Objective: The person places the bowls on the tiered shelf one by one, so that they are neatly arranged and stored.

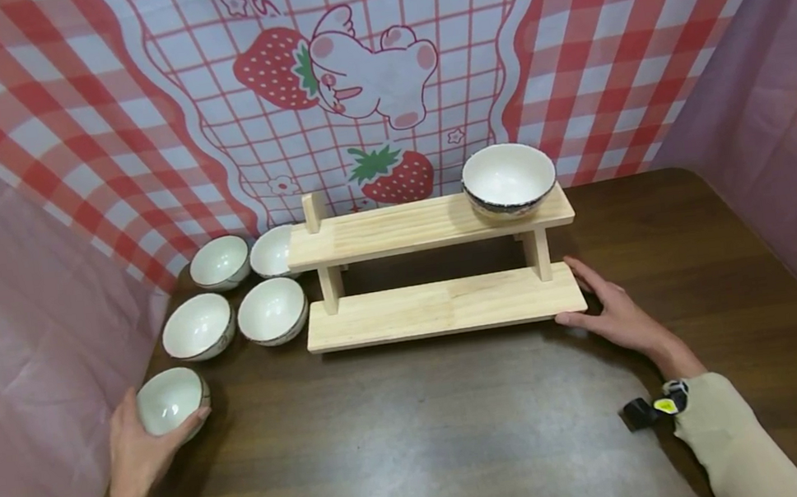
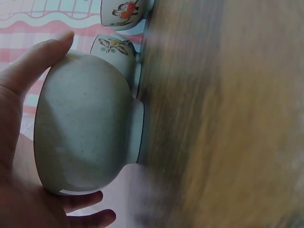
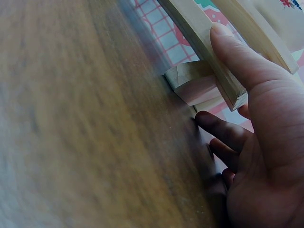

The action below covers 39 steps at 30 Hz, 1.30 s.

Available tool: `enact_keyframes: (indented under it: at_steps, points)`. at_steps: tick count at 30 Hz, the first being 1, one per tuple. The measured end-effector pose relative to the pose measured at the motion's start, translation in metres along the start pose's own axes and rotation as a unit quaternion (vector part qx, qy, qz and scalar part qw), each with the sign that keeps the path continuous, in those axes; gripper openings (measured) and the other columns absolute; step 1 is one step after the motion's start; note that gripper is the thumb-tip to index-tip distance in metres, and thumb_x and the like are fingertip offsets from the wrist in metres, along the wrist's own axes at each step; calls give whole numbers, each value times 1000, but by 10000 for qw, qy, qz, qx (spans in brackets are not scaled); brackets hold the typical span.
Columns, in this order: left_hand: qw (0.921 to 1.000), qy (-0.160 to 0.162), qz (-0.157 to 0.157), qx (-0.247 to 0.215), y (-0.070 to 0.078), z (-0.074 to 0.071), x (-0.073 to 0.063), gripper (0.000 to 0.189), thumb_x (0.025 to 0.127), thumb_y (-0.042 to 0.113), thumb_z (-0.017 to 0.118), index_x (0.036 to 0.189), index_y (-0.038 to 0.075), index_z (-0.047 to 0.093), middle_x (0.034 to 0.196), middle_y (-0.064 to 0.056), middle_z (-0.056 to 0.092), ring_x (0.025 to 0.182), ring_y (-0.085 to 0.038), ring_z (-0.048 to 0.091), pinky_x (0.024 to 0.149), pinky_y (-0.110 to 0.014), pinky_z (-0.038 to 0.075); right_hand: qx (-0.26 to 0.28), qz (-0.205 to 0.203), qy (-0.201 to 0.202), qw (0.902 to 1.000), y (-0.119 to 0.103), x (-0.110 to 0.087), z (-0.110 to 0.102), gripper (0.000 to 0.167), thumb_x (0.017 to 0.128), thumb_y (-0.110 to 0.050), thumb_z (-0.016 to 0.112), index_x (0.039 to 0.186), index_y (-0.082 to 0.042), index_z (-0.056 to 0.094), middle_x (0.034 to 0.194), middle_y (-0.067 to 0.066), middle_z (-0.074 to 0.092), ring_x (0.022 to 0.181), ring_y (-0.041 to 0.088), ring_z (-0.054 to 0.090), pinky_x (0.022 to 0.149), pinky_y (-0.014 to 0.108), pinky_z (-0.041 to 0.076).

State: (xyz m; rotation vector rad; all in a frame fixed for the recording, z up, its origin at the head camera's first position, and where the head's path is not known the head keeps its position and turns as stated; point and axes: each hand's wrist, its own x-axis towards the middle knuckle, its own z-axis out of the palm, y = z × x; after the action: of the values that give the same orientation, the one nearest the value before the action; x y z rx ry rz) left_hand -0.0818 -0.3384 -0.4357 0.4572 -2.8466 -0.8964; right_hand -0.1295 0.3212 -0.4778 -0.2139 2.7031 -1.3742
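At the near left of the table, my left hand (image 1: 135,453) holds a white bowl (image 1: 166,395) by its sides, thumb across from the fingers. The left wrist view shows this bowl (image 2: 85,123) upright with its foot against or just above the tabletop; which, I cannot tell. My right hand (image 1: 620,319) grips the right end of a two-tier wooden shelf (image 1: 443,307), thumb at the front edge of the lower board. In the right wrist view the thumb lies along the board (image 3: 209,52), other fingers partly hidden. A larger bowl (image 1: 509,175) with a dark patterned outside stands on the upper board's right end.
Several smaller white bowls, among them a front one (image 1: 272,310), stand grouped left of the shelf; one is partly behind it. A checked strawberry cloth (image 1: 377,77) hangs behind the brown table (image 1: 421,428). Pink curtains (image 1: 20,328) flank both sides.
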Motion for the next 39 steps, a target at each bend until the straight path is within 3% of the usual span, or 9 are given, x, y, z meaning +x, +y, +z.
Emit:
enact_keyframes:
  at_steps: [12, 19, 39]
  points:
    - [9993, -213, -187, 232, 0, 1, 1, 120, 72, 36, 84, 156, -9, 11, 154, -43, 18, 139, -59, 27, 111, -70, 30, 17, 47, -20, 10000, 3, -1, -1, 99, 90, -29, 75, 162, -11, 9, 159, 31, 29, 147, 49, 27, 114, 72, 21]
    - [9997, 117, -130, 175, 1, 4, 0, 110, 72, 33, 83, 153, -9, 22, 148, -43, 27, 135, -57, 32, 105, -68, 34, -15, 71, -20, 10000, 2, -1, -1, 100, 90, -30, 75, 162, -11, 9, 160, 31, 29, 147, 49, 27, 113, 72, 21]
    - [9980, 624, -118, 50, -3, 6, -3, 105, 68, 32, 85, 150, -8, 33, 144, -41, 37, 132, -56, 36, 104, -65, 33, 13, 77, -58, 10000, 2, 0, -1, 99, 90, -31, 75, 162, -12, 9, 160, 30, 29, 148, 49, 26, 113, 72, 21]
